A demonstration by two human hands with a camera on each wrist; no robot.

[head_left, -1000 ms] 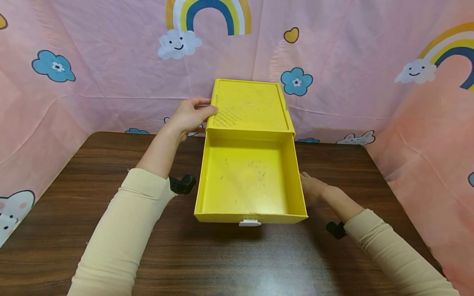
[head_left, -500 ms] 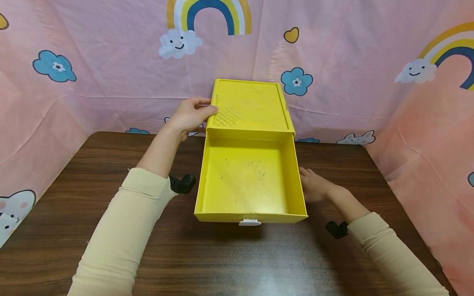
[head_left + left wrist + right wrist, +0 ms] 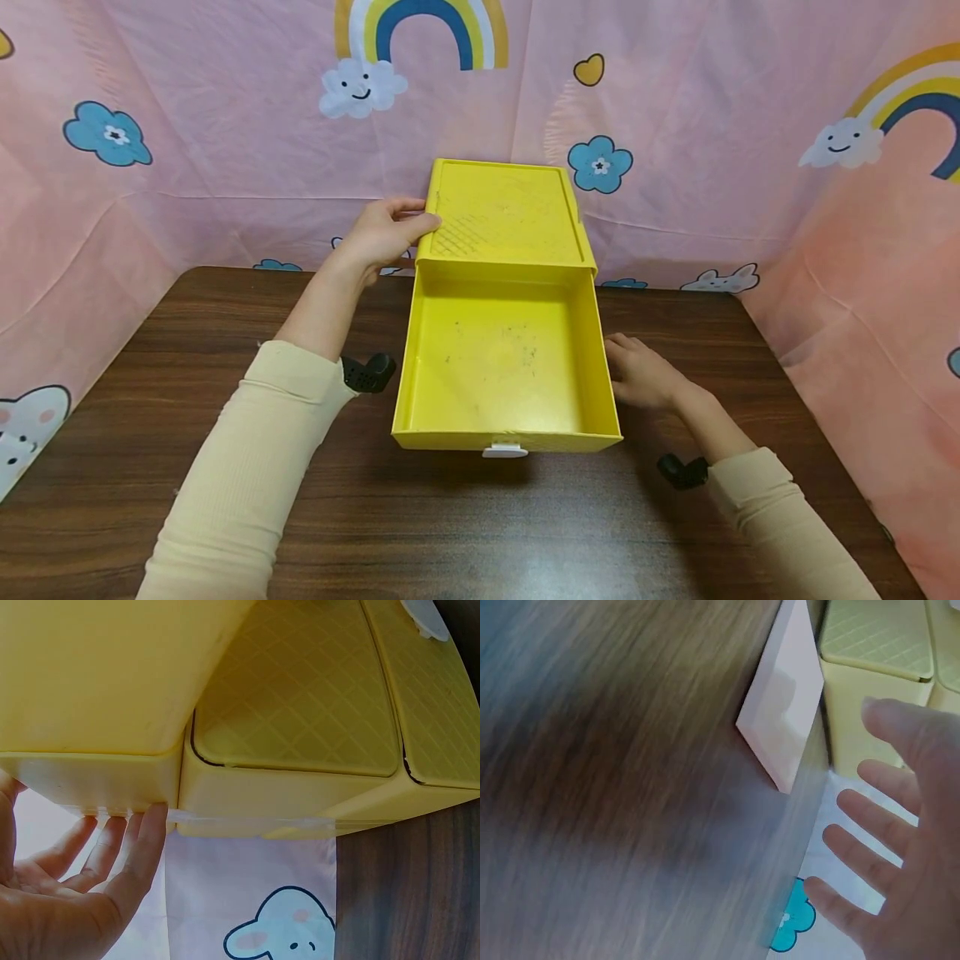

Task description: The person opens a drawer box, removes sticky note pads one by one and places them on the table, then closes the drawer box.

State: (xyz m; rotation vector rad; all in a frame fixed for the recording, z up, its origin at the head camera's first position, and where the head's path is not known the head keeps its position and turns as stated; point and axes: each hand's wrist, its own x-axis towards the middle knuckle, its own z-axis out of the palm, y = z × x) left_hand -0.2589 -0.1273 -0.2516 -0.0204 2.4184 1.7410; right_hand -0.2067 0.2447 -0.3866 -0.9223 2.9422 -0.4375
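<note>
Thumb over the top edge and fingers along the side, the left hand [image 3: 382, 237] grips one yellow drawer unit [image 3: 513, 212], which stands to the right of those fingers on one wooden table [image 3: 330, 517]. Its front faces the person, and with one drawer [image 3: 498, 367] pulled out, the long axis runs from the person's side away toward the pink cloth [image 3: 697, 125], the drawer reaching well past the left fingers on the near side. I count one white handle [image 3: 505, 451] on that drawer, nearer the person than either hand's fingers. Lower than the left fingers, the left wrist view shows two more lattice-patterned fronts, a middle front [image 3: 300, 690] and a lower front [image 3: 431, 697]; the lower one carries another white handle [image 3: 426, 616]. The right hand [image 3: 643, 375] is beside the drawer's right wall, its fingers spread apart and fairly straight; whether a fingertip brushes that wall, I can't tell. One pale pink block [image 3: 784, 697], flat and angular, lies on the table beyond those fingers, near but apart, its long axis running across their line, thumb side toward little-finger side. Behind the fingers sit two black devices, one at each wrist: a left one [image 3: 367, 372] and a right one [image 3: 682, 472].
</note>
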